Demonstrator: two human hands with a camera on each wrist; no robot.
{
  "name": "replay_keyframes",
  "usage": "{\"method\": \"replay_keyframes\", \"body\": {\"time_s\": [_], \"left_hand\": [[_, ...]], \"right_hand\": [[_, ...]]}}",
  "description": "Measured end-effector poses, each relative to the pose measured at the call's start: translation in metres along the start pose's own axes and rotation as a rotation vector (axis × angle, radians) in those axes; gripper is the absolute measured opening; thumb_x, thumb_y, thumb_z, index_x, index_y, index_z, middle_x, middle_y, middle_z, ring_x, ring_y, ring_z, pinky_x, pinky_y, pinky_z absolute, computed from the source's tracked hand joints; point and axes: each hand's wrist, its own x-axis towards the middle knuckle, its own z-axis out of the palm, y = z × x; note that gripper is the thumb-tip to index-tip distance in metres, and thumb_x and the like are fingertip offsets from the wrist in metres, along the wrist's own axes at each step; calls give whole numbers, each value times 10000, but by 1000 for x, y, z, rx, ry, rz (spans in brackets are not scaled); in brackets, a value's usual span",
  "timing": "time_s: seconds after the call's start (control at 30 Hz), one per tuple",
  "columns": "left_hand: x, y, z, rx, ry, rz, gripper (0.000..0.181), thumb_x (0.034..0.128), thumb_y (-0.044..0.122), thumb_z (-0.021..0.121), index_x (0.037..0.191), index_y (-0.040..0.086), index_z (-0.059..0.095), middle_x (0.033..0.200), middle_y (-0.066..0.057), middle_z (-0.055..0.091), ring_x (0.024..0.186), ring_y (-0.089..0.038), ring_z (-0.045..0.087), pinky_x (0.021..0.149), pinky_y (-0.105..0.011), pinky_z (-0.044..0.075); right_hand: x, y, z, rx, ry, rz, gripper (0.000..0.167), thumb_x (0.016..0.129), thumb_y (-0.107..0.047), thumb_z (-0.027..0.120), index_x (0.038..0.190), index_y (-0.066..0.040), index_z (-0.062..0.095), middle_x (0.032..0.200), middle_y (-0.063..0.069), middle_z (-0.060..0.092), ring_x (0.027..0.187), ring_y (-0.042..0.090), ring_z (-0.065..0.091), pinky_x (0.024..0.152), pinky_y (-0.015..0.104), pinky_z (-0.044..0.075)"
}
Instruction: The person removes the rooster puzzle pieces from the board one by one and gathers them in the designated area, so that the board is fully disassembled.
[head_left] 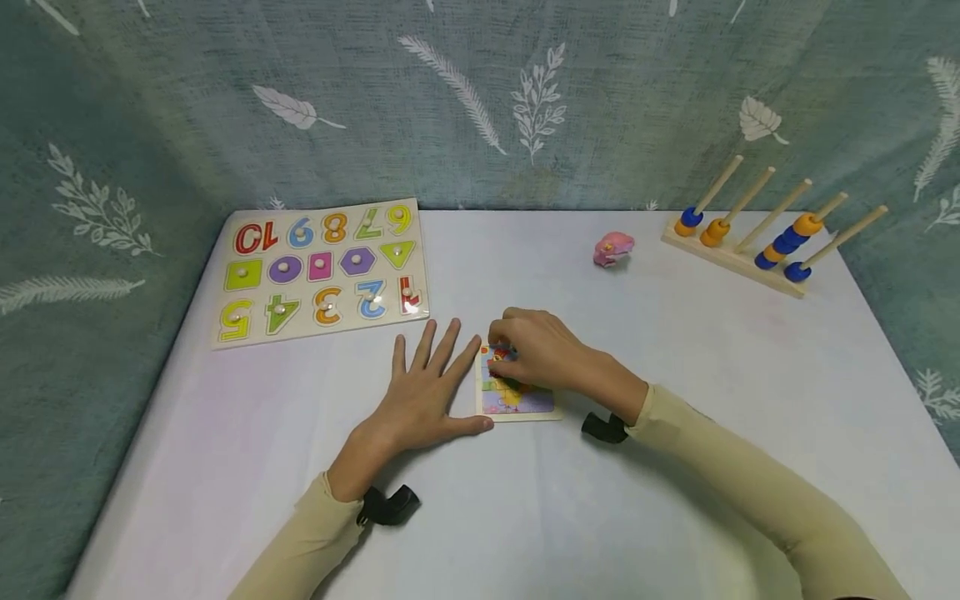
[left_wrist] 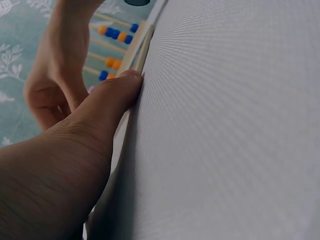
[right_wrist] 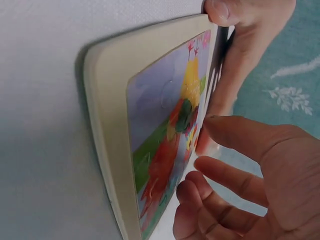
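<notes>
Cream-framed rectangular jigsaw puzzle with a glossy, many-coloured picture [head_left: 517, 402]: lies flat near the middle of the work area, between both hands. Beneath, a wide white-covered table [head_left: 525, 508]. Towards the far left, well apart from the puzzle, a pale flat board with colourful knobbed numbers and shapes [head_left: 303, 291]. Towards the far right, a light wooden stand with five round pegs [head_left: 738, 266], strung with blue and orange beads [head_left: 787, 242].

Beside the puzzle's left edge, a bare left hand [head_left: 425, 408], fingers spread wide and holding nothing; thumb tip at the near left corner, forefinger tip by the far left one. Over the far part of the picture, a bare right hand [head_left: 543, 350], fingers bent, thumb apart from them; nothing visible in the gap. Cannot tell about anything hidden behind the bent fingers.

Farther back, a small pink toy [head_left: 612, 248]. Smallest, details of the picture: red-orange shape [right_wrist: 162, 162], yellow bird-like figure [right_wrist: 191, 82], faint cut lines.

Seems close to finished: most of the picture looks filled and flat. Cannot tell about the stretch under the right hand; possibly a last piece to seat there, or only pressing down.
</notes>
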Motion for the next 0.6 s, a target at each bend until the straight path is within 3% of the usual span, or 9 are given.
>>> {"method": "replay_keyframes", "body": {"time_s": [0.23, 0.6], "left_hand": [[2, -2, 1, 12, -10, 4, 1088, 796, 808, 564, 1620, 215, 173, 1676, -115, -9, 1501, -411, -98, 1094, -712, -61], [1, -3, 2, -10, -10, 3, 1093, 791, 801, 584, 1620, 214, 177, 1676, -113, -16, 1502, -394, -119, 1094, -707, -73]], "right_hand": [[3, -4, 2, -13, -33, 37, 258, 851, -266, 806, 1013, -76, 738, 858, 17, 602, 669, 125, 497, 616, 269, 428], [8, -5, 6, 68, -33, 86, 251, 828, -210, 834, 978, -40, 726, 818, 30, 603, 707, 164, 508, 660, 303, 440]]}}
